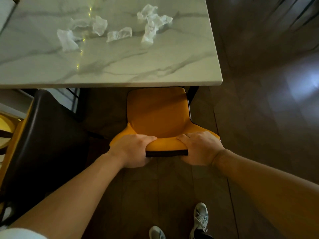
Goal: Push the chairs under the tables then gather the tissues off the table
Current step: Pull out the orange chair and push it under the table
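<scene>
An orange chair (158,114) stands in front of me, its seat's far edge just under the marble table (120,66). My left hand (133,150) grips the left side of the chair's backrest top, and my right hand (201,147) grips the right side. Several crumpled white tissues lie on the far part of the table: one at the left (67,40), one further back (99,25), a small one in the middle (119,34) and a bigger clump at the right (152,21).
A second chair with a dark back (44,144) stands to my left, beside the table's near edge. Dark wood floor (259,100) stretches to the right. My two shoes (200,218) show at the bottom.
</scene>
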